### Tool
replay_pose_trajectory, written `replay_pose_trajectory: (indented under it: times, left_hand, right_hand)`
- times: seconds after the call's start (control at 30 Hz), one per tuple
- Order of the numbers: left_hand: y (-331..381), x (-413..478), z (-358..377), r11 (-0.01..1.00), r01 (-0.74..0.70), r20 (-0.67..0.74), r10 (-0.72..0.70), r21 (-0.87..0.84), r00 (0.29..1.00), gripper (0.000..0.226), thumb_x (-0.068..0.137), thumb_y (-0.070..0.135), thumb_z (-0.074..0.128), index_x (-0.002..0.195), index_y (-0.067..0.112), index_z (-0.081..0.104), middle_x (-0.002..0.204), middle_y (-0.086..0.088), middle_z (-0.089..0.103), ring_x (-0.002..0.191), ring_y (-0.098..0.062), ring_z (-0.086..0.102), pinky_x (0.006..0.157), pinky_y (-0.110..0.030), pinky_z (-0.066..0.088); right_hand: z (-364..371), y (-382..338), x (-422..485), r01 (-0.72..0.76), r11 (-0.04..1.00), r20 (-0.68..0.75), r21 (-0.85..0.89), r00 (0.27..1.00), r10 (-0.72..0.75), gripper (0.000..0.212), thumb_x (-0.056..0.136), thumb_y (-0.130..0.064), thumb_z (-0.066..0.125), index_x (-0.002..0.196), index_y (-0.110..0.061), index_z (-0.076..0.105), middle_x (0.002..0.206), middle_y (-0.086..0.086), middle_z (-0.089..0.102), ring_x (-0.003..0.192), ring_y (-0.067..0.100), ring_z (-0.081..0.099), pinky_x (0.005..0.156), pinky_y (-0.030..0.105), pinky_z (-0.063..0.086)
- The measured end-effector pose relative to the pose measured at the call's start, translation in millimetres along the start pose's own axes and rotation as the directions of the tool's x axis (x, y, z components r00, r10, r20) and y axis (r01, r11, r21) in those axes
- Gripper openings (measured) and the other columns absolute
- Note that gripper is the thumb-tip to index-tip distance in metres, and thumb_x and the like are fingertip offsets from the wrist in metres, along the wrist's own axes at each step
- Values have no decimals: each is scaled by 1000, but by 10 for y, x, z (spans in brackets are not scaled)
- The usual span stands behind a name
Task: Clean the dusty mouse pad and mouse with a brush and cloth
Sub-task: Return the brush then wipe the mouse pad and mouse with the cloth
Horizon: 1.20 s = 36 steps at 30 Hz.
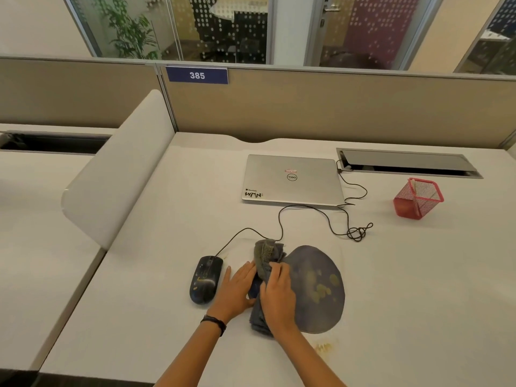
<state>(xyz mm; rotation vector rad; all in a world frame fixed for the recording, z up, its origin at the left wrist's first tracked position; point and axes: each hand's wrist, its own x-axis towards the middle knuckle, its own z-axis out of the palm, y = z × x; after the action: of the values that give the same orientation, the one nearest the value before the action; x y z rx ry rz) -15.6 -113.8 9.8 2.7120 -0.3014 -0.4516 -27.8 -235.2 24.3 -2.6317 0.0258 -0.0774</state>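
A dark round mouse pad point(318, 286) with yellowish dust patches lies on the white desk. A grey cloth point(265, 255) is bunched over the pad's left edge. My right hand point(279, 294) lies on the cloth, fingers curled into it. My left hand point(237, 289) rests flat with straight fingers at the pad's left edge, touching the cloth. A black wired mouse point(205, 279) with dust marks sits just left of my left hand. No brush is plainly visible.
A closed silver laptop point(291, 180) lies behind, with the black mouse cable point(329, 224) looping across the desk. A red mesh pen holder point(417, 198) stands at the right. A white divider point(117, 174) bounds the left. Yellow dust point(324, 347) lies near the front.
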Motion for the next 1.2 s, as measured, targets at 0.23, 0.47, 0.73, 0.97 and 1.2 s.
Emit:
replay_pose_trajectory:
  times: [0.23, 0.47, 0.73, 0.97, 1.2]
  left_hand:
    - [-20, 23, 25, 1000, 14, 46, -14, -10, 999, 96, 85, 49, 61, 152, 21, -2, 161, 5, -2, 149, -14, 0, 119, -47, -5]
    - [-18, 42, 35, 1000, 19, 58, -18, -10, 998, 96, 85, 50, 60, 152, 20, -1, 162, 4, -2, 150, -16, 1, 120, -47, -4]
    - [17, 33, 4, 1000, 26, 62, -26, -5, 998, 95, 86, 48, 61, 152, 19, -1, 162, 4, -2, 150, -17, 1, 119, -48, -4]
    - [52, 18, -32, 999, 32, 83, -34, 20, 996, 95, 87, 48, 59, 152, 19, -4, 162, 3, -5, 150, -17, 0, 119, -47, -4]
    - [112, 1, -92, 999, 43, 100, -46, 30, 994, 95, 87, 47, 59, 152, 18, -3, 162, 2, -3, 150, -18, 0, 120, -47, -3]
  right_hand:
    - [-224, 371, 266, 46, 963, -40, -264, 997, -59, 34, 64, 0, 80, 93, -5, 63, 81, 14, 62, 54, 24, 58, 37, 28, 44]
    - [-694, 1249, 603, -214, 958, -38, -190, 977, 211, 35, 92, -10, 48, 126, -3, 39, 119, 20, 45, 100, 38, 53, 70, 45, 47]
    - [-509, 960, 391, 149, 969, 242, 198, 950, -196, 41, 88, -21, 59, 125, -20, 42, 129, 0, 45, 106, 20, 55, 78, 27, 47]
    - [-404, 985, 353, 139, 989, 90, -50, 987, -134, 34, 90, -15, 55, 124, -16, 48, 126, 4, 50, 104, 21, 56, 68, 27, 50]
    - [-605, 1171, 523, -114, 993, -39, -40, 993, 112, 37, 89, -6, 53, 126, -5, 45, 122, 17, 48, 103, 33, 52, 70, 42, 50]
